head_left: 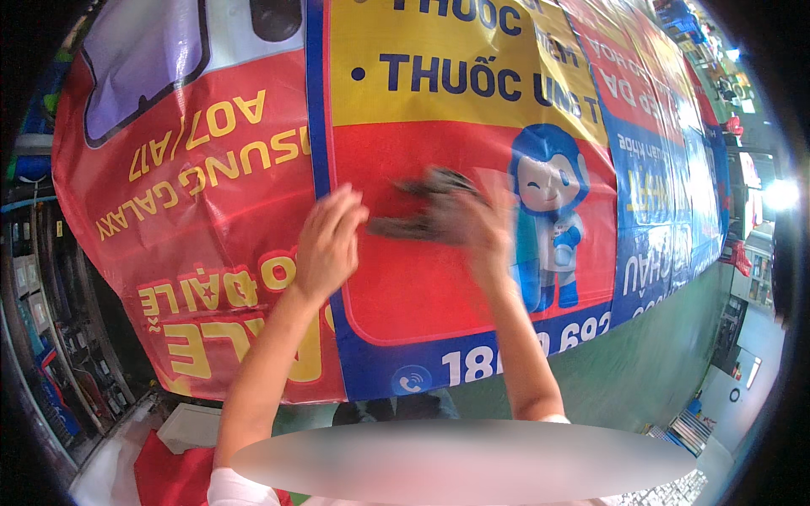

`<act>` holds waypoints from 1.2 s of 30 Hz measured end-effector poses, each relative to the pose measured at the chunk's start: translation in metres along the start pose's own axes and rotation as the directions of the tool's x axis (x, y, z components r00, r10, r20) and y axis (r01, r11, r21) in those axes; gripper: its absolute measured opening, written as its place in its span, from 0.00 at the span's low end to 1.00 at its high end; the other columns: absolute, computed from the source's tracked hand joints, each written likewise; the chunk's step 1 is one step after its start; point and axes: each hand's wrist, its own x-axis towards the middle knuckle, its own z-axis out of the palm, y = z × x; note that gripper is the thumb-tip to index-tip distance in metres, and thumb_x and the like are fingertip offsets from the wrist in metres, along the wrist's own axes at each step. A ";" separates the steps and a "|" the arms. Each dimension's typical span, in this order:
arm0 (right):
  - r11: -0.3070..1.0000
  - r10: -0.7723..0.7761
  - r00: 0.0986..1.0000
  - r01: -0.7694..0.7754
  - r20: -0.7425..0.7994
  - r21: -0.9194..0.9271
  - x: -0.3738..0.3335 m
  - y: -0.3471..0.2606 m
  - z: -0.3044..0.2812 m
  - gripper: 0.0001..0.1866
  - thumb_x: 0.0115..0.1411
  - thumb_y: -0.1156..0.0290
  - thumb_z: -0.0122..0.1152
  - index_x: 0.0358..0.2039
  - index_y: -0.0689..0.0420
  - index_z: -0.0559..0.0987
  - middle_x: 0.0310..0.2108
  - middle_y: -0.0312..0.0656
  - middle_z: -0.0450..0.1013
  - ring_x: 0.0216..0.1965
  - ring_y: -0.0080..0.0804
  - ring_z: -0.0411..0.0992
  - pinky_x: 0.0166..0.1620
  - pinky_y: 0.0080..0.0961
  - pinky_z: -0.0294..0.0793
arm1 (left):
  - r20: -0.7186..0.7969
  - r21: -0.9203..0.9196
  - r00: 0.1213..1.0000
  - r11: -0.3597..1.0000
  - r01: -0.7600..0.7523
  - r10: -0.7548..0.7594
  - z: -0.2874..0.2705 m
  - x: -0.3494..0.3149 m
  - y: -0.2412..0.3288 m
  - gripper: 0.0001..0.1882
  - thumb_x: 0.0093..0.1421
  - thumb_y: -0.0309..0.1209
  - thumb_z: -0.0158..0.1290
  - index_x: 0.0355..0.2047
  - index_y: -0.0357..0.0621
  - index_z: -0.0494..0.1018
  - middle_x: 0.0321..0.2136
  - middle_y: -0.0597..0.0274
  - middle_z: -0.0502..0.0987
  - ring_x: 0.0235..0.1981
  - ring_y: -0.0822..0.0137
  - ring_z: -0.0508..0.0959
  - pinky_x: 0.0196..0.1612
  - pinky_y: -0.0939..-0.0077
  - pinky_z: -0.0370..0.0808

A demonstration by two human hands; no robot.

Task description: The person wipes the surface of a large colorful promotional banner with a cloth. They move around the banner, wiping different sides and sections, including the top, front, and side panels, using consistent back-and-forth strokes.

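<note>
My right hand [483, 228] is smeared by motion and holds a dark grey glove [426, 202], itself blurred, with finger-like ends pointing left. The glove is over the red panel of a large printed banner [413, 287]. To its left, my left hand [329, 244] hovers near the seam between two banner pieces. Its fingers are stretched and slightly bent, with nothing seen in them. A gap separates this hand from the glove. The banner sheets have red, blue and yellow areas, and a blue-and-white cartoon figure [548, 211] lies just right of my right hand.
The banner covers a broad surface that drops off at its near edge, above a green floor [666, 337]. Shelves with dark items [84, 354] stand at the left. A red cloth [173, 472] lies at the lower left. Stacked goods [688, 430] sit at the lower right.
</note>
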 end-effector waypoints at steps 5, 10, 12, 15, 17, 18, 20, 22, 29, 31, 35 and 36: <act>0.884 0.257 0.913 -0.354 -0.315 -0.304 -0.045 0.053 -0.080 0.23 0.64 0.58 0.54 0.59 0.47 0.72 0.70 0.50 0.47 0.71 0.52 0.43 0.67 0.57 0.43 | 0.118 0.352 0.992 0.936 -0.005 -0.040 0.027 0.050 -0.033 0.26 0.64 0.32 0.45 0.63 0.44 0.60 0.65 0.58 0.58 0.69 0.60 0.54 0.68 0.48 0.50; 0.835 0.424 0.877 -0.476 -0.227 -0.277 -0.045 0.047 -0.096 0.18 0.65 0.65 0.55 0.55 0.49 0.75 0.64 0.52 0.59 0.69 0.47 0.51 0.67 0.48 0.48 | 0.129 0.302 0.990 0.953 0.015 -0.056 0.037 0.045 -0.047 0.28 0.67 0.35 0.39 0.67 0.49 0.54 0.68 0.63 0.55 0.69 0.61 0.53 0.69 0.49 0.48; 0.925 0.334 0.799 -0.380 -0.500 0.012 -0.029 0.030 -0.124 0.16 0.65 0.67 0.54 0.53 0.51 0.77 0.64 0.51 0.60 0.68 0.45 0.53 0.67 0.41 0.52 | 0.115 0.301 0.993 0.954 0.004 -0.040 0.039 0.041 -0.050 0.28 0.67 0.35 0.39 0.67 0.49 0.54 0.68 0.63 0.55 0.69 0.61 0.53 0.69 0.49 0.48; 0.934 0.330 0.886 -0.356 -0.324 -0.023 0.019 0.002 -0.180 0.16 0.67 0.68 0.52 0.53 0.54 0.77 0.55 0.46 0.68 0.57 0.39 0.65 0.58 0.30 0.64 | 0.120 0.316 0.992 0.949 -0.016 -0.024 0.041 0.041 -0.052 0.28 0.67 0.35 0.38 0.67 0.50 0.54 0.68 0.63 0.55 0.69 0.62 0.53 0.69 0.49 0.48; 0.956 0.283 0.923 -0.294 -0.260 -0.004 0.044 -0.018 -0.214 0.16 0.67 0.68 0.51 0.53 0.55 0.77 0.48 0.43 0.72 0.49 0.35 0.70 0.53 0.27 0.68 | 0.088 0.327 0.996 0.945 -0.011 -0.019 0.042 0.040 -0.052 0.27 0.67 0.36 0.38 0.67 0.50 0.55 0.68 0.63 0.55 0.69 0.62 0.53 0.68 0.49 0.48; 0.972 0.231 0.936 -0.233 -0.267 0.023 0.050 -0.028 -0.229 0.15 0.67 0.69 0.52 0.52 0.56 0.78 0.44 0.42 0.74 0.45 0.32 0.73 0.50 0.25 0.70 | 0.103 0.327 0.994 0.945 -0.002 -0.033 0.042 0.040 -0.052 0.27 0.67 0.36 0.39 0.66 0.49 0.55 0.67 0.63 0.56 0.69 0.62 0.53 0.68 0.49 0.49; 0.966 0.220 0.975 -0.221 0.020 0.135 0.054 -0.041 -0.243 0.16 0.63 0.71 0.58 0.51 0.56 0.78 0.42 0.41 0.76 0.43 0.32 0.75 0.49 0.26 0.72 | 0.092 0.348 0.996 0.937 -0.013 -0.020 0.041 0.042 -0.052 0.27 0.66 0.36 0.40 0.66 0.49 0.56 0.67 0.63 0.56 0.69 0.62 0.54 0.68 0.49 0.50; 0.985 0.097 0.896 -0.149 0.433 0.087 0.041 -0.046 -0.239 0.17 0.60 0.71 0.62 0.50 0.57 0.79 0.44 0.41 0.76 0.46 0.33 0.75 0.50 0.27 0.72 | 0.098 0.323 0.995 0.946 -0.011 -0.023 0.040 0.043 -0.052 0.27 0.66 0.35 0.42 0.65 0.49 0.57 0.66 0.63 0.57 0.68 0.61 0.56 0.67 0.48 0.51; 0.963 0.201 0.979 -0.202 -0.025 -0.180 0.027 0.046 -0.114 0.32 0.59 0.63 0.62 0.63 0.52 0.65 0.66 0.51 0.53 0.67 0.50 0.52 0.64 0.43 0.54 | 0.104 0.284 0.994 0.959 -0.008 -0.023 0.034 0.046 -0.050 0.27 0.64 0.35 0.44 0.64 0.47 0.59 0.65 0.59 0.59 0.67 0.58 0.56 0.67 0.49 0.52; 0.961 0.097 0.983 -0.133 -0.153 -0.244 0.076 0.099 -0.071 0.36 0.62 0.57 0.58 0.67 0.50 0.57 0.69 0.54 0.45 0.70 0.53 0.42 0.67 0.52 0.44 | 0.112 0.278 0.993 0.961 -0.004 -0.028 0.032 0.046 -0.048 0.27 0.63 0.34 0.44 0.63 0.46 0.59 0.64 0.59 0.59 0.68 0.59 0.55 0.67 0.50 0.49; 0.894 0.184 0.982 -0.182 -0.034 -0.409 0.201 0.182 -0.012 0.37 0.64 0.47 0.48 0.68 0.50 0.54 0.70 0.52 0.43 0.71 0.50 0.39 0.67 0.58 0.38 | 0.165 0.260 0.980 0.964 0.064 -0.109 0.027 0.050 -0.043 0.27 0.62 0.33 0.45 0.62 0.46 0.61 0.64 0.59 0.60 0.67 0.58 0.56 0.68 0.51 0.49; 0.857 0.285 0.949 -0.190 0.133 -0.480 0.218 0.189 -0.009 0.37 0.64 0.45 0.46 0.68 0.51 0.55 0.70 0.51 0.43 0.72 0.49 0.39 0.67 0.58 0.37 | 0.167 0.250 0.980 0.966 0.060 -0.104 0.027 0.051 -0.041 0.27 0.62 0.33 0.46 0.62 0.46 0.61 0.64 0.59 0.60 0.67 0.58 0.56 0.68 0.51 0.49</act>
